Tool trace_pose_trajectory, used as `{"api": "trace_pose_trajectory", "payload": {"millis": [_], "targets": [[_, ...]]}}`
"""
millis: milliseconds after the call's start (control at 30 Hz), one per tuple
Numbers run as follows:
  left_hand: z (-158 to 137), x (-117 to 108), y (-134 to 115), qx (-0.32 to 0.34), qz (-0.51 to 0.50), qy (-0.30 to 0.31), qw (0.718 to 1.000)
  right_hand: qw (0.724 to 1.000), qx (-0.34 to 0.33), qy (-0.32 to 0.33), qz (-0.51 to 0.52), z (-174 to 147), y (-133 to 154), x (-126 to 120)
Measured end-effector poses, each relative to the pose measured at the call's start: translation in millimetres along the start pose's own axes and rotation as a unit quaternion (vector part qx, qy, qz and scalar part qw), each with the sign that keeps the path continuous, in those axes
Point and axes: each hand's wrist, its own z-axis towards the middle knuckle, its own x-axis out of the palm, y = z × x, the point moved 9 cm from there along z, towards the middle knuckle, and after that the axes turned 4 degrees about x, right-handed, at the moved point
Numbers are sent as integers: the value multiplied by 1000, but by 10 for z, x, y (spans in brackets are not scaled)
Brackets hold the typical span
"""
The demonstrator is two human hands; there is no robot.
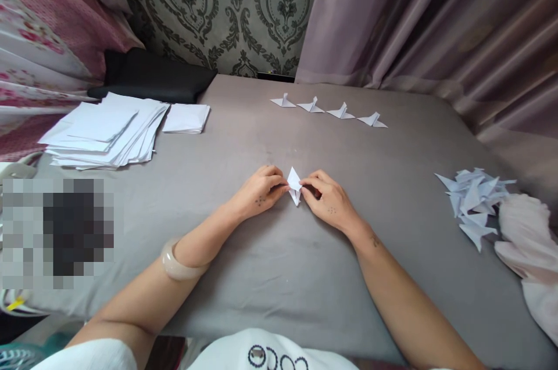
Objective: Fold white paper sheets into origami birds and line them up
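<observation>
A small piece of white folded paper (295,179), shaped like a narrow diamond, is held just above or on the grey cloth in front of me. My left hand (264,189) pinches its left corner between thumb and fingertips. On the opposite side, my right hand (326,197) grips the right edge the same way. The upper point of the paper faces away from me, and a narrower folded tip points toward me. Beyond my hands, several folded paper birds (314,105) stand in a slanting row.
At the left lies a large pile of white sheets (104,132), beside a smaller stack of paper squares (186,118). A heap of folded paper pieces (475,196) sits at the right, against crumpled pale fabric (525,242). A black folded item (152,76) lies at the back left.
</observation>
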Motion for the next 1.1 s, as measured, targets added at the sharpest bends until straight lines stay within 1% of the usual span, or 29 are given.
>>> {"api": "trace_pose_trajectory", "payload": {"millis": [133,367,533,867,1000,1100], "targets": [[13,6,12,-19,1,-2,1000,1000,16,-1,16,66,-41,4],[67,23,152,-117,-40,-33,992,999,43,-18,13,124,-79,1],[61,46,194,-155,-37,-40,986,997,65,-33,0,139,-110,12],[40,49,217,-181,-68,-68,979,995,92,-44,-6,156,-130,12],[46,59,240,-179,-68,-65,979,994,101,-40,3,159,-145,23],[63,68,236,-168,-49,-55,983,994,107,-38,10,162,-156,20]]}}
